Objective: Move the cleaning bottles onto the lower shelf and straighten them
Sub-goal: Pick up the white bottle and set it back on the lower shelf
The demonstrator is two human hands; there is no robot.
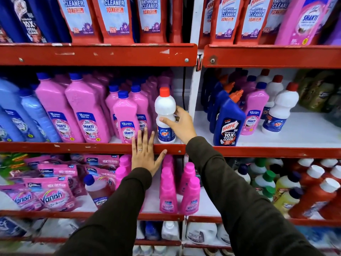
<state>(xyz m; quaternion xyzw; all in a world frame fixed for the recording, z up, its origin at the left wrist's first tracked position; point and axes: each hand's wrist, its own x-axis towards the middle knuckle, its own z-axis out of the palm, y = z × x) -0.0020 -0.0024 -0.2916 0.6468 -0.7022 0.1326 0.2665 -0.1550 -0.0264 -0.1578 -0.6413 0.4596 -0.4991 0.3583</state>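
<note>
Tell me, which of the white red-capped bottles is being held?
The lone white bottle beside the pink ones, left of the shelf post; the right hand wraps its waist. The other white bottles stand untouched in the right bay.

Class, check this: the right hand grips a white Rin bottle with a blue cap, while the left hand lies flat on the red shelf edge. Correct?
Not quite: the head view shows the white Rin bottle has a red cap, not blue. The right hand does grip it, and the left hand lies flat on the red shelf edge.
</note>
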